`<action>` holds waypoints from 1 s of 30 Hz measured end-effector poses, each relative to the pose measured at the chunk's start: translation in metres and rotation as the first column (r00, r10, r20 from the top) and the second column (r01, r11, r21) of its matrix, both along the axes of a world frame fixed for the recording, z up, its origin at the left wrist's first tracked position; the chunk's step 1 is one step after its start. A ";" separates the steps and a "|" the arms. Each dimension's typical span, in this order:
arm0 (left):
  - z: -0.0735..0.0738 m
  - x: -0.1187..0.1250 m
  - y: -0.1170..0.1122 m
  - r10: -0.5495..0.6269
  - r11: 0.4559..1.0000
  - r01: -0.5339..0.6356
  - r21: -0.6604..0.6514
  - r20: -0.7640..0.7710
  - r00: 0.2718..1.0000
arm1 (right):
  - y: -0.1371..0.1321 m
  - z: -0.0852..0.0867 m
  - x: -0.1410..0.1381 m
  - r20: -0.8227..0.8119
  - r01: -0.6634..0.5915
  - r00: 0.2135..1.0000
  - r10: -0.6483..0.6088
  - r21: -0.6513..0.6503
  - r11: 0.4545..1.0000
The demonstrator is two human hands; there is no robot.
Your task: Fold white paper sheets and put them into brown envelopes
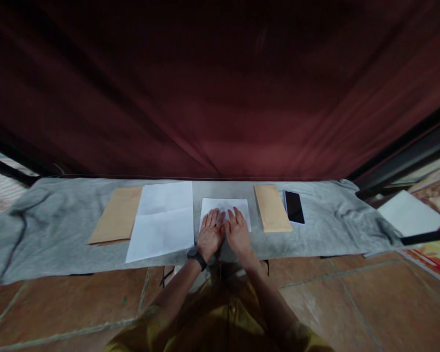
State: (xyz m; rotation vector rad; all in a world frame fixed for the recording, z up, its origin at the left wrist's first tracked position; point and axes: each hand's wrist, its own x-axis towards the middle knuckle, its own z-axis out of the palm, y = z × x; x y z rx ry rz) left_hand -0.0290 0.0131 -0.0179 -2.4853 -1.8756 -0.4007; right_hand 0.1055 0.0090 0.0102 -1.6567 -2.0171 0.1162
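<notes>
Plainly white paper (225,204), oblong, flat, perhaps folded

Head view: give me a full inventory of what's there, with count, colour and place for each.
Dark red curtain: 1, behind the work surface
Dark bars: several, black, both sides
Grey cloth: 1, covering the work surface
Wide brown envelope: at least 1, brown, far left
Large creased paper: 1, white, left of the hands
Small paper: 1, white, under both hands
Narrow brown envelope: 1, brown, right of the hands
Smartphone: 1, black screen, right of that envelope
Floor tiles: several, reddish-brown, below
White flat object: 1, far right
Wristwatch: 1, black, left wrist
Left hand: 1, bare, on small paper
Right hand: 1, bare, beside it
</notes>
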 end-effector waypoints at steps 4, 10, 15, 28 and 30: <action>-0.004 -0.002 0.001 -0.016 0.999 0.015 -0.034 -0.041 0.999 | 0.008 -0.016 -0.021 -0.004 -0.080 0.997 0.080 -0.033 0.996; -0.003 0.001 0.000 0.005 1.000 -0.006 -0.028 -0.031 1.000 | 0.014 -0.028 -0.014 0.093 -0.075 0.993 0.079 -0.048 0.996; 0.002 0.003 -0.002 0.032 0.999 -0.032 -0.016 0.016 0.999 | 0.014 -0.032 0.003 0.179 -0.015 0.984 0.025 -0.055 0.998; 0.003 0.003 -0.006 0.077 0.997 -0.077 -0.009 0.034 0.996 | 0.009 -0.037 0.030 0.247 0.044 0.968 -0.043 -0.002 0.999; 0.004 0.003 -0.008 0.090 0.996 -0.090 0.000 0.027 0.996 | 0.009 -0.036 0.029 0.253 0.046 0.966 -0.048 0.014 0.999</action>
